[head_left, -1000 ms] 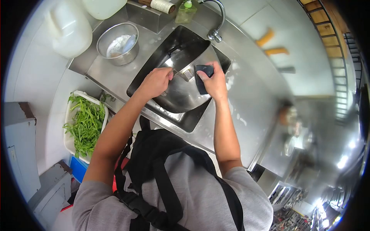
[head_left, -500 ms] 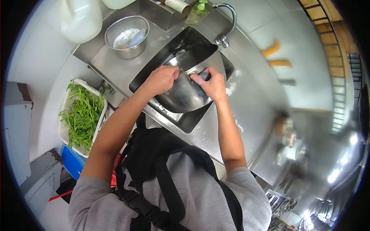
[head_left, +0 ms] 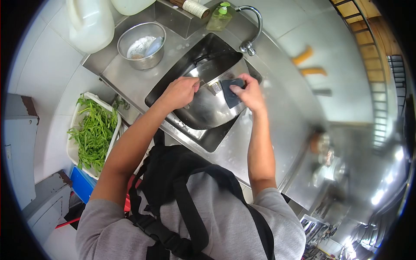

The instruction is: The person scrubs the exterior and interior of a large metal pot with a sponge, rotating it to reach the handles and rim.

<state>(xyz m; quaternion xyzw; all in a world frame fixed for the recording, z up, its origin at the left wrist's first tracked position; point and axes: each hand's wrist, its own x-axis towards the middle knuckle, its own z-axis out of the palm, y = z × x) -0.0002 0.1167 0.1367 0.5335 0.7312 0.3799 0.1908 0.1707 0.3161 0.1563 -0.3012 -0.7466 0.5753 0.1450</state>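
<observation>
A large stainless steel pot lies tilted in the sink basin, its outer side facing me. My left hand is closed at the pot's rim, apparently on its wire handle, beside a small metal bracket. A dark grey scouring pad lies flat against the pot's outer wall, right of that bracket. My right hand grips the pad's upper right part with thumb and fingers. The pot's far underside is hidden in the basin.
A steel bowl with suds and a bluish sponge stands at the upper left. Behind the basin are a faucet and a green soap bottle. Leafy greens fill a white basket at left.
My right hand has shifted to the right along the pot with the scouring pad, uncovering the bracket and more of the pad. My left hand keeps its place at the rim.
</observation>
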